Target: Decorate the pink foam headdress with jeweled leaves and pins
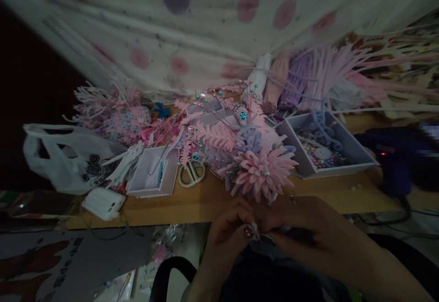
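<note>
Close to my body, below the table's front edge, my left hand [233, 233] and my right hand [305, 233] meet with fingers closed. Between their fingertips is a small whitish piece [255, 231], too dim and covered to name. A round, shiny, reddish bead-like spot [248, 232] shows at my left thumb; whether it belongs to the piece is unclear. Just beyond my fingers lies a large pink fuzzy flower [265, 173] made of pipe cleaners. Behind it are pink leafy strips [216, 136] and a turquoise gem ornament [243, 115].
Scissors [192, 174] lie beside a small white box [151, 190]. A larger box [339, 171] holds beads. At the right stands a dark blue glue gun [394, 164] with a red light. Pipe-cleaner bundles [298, 80], a plastic bag [68, 160] and a white power bank [103, 202] surround the work.
</note>
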`<state>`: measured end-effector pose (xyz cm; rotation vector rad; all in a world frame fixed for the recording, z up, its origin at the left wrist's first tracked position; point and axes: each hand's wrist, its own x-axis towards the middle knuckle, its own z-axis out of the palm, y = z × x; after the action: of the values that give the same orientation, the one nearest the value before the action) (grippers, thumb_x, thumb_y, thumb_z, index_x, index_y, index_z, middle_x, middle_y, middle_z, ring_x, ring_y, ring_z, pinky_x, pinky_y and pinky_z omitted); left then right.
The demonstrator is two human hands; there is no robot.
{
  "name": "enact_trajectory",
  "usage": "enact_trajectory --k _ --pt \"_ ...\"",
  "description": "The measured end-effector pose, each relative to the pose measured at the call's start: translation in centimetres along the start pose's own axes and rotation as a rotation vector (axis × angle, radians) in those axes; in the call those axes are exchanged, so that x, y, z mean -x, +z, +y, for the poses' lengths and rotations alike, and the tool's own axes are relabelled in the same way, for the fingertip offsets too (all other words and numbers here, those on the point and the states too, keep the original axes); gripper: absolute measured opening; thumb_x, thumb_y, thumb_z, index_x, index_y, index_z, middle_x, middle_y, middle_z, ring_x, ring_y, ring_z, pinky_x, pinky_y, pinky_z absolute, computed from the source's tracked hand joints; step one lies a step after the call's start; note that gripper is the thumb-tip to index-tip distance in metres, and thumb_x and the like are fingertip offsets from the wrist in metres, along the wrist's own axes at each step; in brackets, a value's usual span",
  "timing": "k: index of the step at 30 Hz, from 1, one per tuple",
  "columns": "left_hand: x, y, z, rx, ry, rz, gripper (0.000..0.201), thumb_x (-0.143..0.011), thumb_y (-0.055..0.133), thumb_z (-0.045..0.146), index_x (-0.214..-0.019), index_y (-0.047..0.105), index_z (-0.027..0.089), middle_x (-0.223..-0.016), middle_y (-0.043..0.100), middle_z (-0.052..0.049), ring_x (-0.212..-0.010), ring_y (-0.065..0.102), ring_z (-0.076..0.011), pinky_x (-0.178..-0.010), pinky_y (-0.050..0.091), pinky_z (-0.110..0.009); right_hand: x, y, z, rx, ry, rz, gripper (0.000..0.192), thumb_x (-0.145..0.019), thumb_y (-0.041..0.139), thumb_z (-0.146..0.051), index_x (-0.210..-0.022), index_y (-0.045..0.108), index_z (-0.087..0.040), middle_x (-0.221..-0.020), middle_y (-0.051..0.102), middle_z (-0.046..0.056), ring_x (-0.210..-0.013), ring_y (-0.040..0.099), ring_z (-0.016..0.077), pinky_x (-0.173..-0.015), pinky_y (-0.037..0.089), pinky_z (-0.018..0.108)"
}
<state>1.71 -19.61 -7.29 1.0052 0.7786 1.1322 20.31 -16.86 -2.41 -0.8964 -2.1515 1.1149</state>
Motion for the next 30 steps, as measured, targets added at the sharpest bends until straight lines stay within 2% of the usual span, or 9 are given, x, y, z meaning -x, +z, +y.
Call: enact_trajectory --k 2,5,9,12,15,19,22,25,30 --pt "0.0 -0.2 0.3 -0.04 -0.024 -0.021 0.03 -0.083 0.069 0.043 -0.071 0.065 0.016 -0.076 0.048 0.0 -0.068 0.045 -0.0097 -0.064 0.036 -0.021 0.1 0.0 0.0 0.052 -0.011 -0.021 0.013 -0.09 0.056 -0.016 -0.088 0.067 -0.023 -0.074 0.064 -0.004 -0.067 0.057 0.0126 -0.067 0.04 0.026" --pt "0.1 -0.6 0.7 -0.022 -0.14 -0.067 0.028 -0.082 0.071 0.041 -0.073 0.066 0.015 -0.073 0.051 0.001 -0.065 0.05 -0.0087 -0.062 0.04 -0.02 0.1 -0.1 -0.1 0.075 -0.022 -0.033 0.016 -0.088 0.055 -0.014 -0.085 0.068 -0.023 -0.072 0.064 -0.004 -0.065 0.057 0.0129 -0.067 0.04 0.026" --pt "0.2 -0.9 0.6 0.02 -0.279 -0.009 0.026 -0.081 0.072 0.04 -0.078 0.066 0.016 -0.069 0.059 0.002 -0.058 0.058 -0.0075 -0.058 0.046 -0.018 -0.1 -0.2 0.0 0.069 0.006 -0.076 0.018 -0.091 0.053 -0.016 -0.084 0.069 -0.022 -0.074 0.066 -0.002 -0.068 0.059 0.014 -0.063 0.038 0.027" --pt "0.3 -0.7 -0.2 0.131 -0.287 0.001 0.026 -0.081 0.071 0.042 -0.085 0.066 0.017 -0.067 0.062 0.002 -0.05 0.061 -0.008 -0.05 0.049 -0.018 0.0 -0.4 0.2 0.071 0.033 -0.076 0.019 -0.092 0.054 -0.017 -0.082 0.069 -0.021 -0.071 0.065 -0.003 -0.064 0.057 0.0126 -0.061 0.036 0.027" --pt "0.4 -0.4 -0.9 0.252 -0.3 -0.014 0.028 -0.079 0.073 0.043 -0.081 0.066 0.016 -0.063 0.063 0.003 -0.044 0.061 -0.0078 -0.043 0.05 -0.018 0.2 -0.3 0.3 0.08 0.029 -0.061 0.018 -0.092 0.054 -0.016 -0.083 0.069 -0.022 -0.07 0.065 -0.003 -0.064 0.057 0.0124 -0.062 0.036 0.027" --pt "0.6 -0.5 -0.8 0.234 -0.308 -0.028 0.025 -0.08 0.074 0.038 -0.078 0.066 0.015 -0.065 0.066 0.002 -0.048 0.064 -0.0074 -0.05 0.053 -0.017 0.6 -0.1 0.3 0.069 0.073 -0.047 0.017 -0.09 0.056 -0.017 -0.084 0.07 -0.024 -0.072 0.065 -0.004 -0.065 0.057 0.0131 -0.061 0.036 0.027" --pt "0.5 -0.8 -0.3 0.183 -0.32 -0.058 0.023 -0.084 0.071 0.036 -0.08 0.065 0.014 -0.066 0.065 0.002 -0.053 0.067 -0.0079 -0.057 0.053 -0.017 0.7 -0.2 0.4 0.015 0.137 -0.098 0.015 -0.091 0.056 -0.017 -0.084 0.068 -0.023 -0.072 0.065 -0.004 -0.062 0.057 0.0122 -0.057 0.036 0.024" --pt "0.5 -1.0 0.0 0.201 -0.348 -0.099 0.024 -0.088 0.065 0.037 -0.082 0.06 0.015 -0.067 0.064 0.003 -0.051 0.065 -0.0069 -0.055 0.052 -0.017 0.8 -0.4 0.8 0.001 0.17 -0.112 0.006 -0.089 0.062 -0.023 -0.089 0.068 -0.024 -0.08 0.065 -0.002 -0.069 0.059 0.0137 -0.06 0.04 0.023" --pt "0.4 -0.9 -0.5 0.301 -0.371 -0.219 0.026 -0.092 0.058 0.043 -0.087 0.053 0.018 -0.061 0.061 0.005 -0.042 0.06 -0.0066 -0.049 0.052 -0.018 1.1 -0.6 1.1 0.059 0.174 -0.1 0.006 -0.092 0.062 -0.025 -0.091 0.067 -0.024 -0.086 0.065 -0.001 -0.082 0.06 0.0165 -0.068 0.041 0.025"
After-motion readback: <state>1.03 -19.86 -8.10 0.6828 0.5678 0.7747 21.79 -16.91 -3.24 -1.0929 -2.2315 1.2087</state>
